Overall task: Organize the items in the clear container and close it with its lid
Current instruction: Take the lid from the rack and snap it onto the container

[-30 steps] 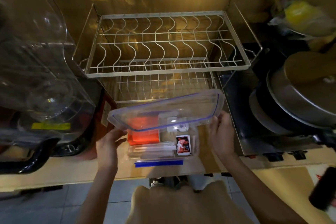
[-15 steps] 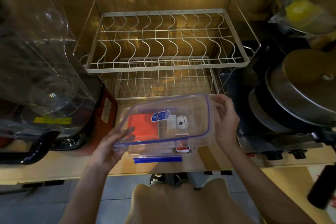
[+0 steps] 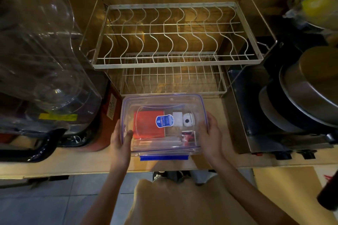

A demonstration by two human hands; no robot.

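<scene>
Head view, hands: my left hand [image 3: 119, 140] lies flat against the left short end of the lid [image 3: 162, 122], fingers [image 3: 128, 136] spread over its top near the corner. My right hand [image 3: 210, 133] clasps the right short end, fingers curled round the rim, thumb on top. Neither hand pinches anything; both press the lid.

Head view, task's things: the box [image 3: 164, 149] sits on the counter [image 3: 82, 162], straight ahead of me and between my hands, just before the lower tier of the dish rack [image 3: 175, 60]. Its long axis runs left to right, so each hand has one short end; both look equally near. The lid rests on top, roughly square to the rim. Through it I see an orange pad [image 3: 146, 131], a small white round device [image 3: 188, 119] and a photo card [image 3: 188, 136].

Judgement: the blue clip [image 3: 163, 157] on the near long side looks unlatched and hangs toward me. I cannot tell about the other clips.
</scene>
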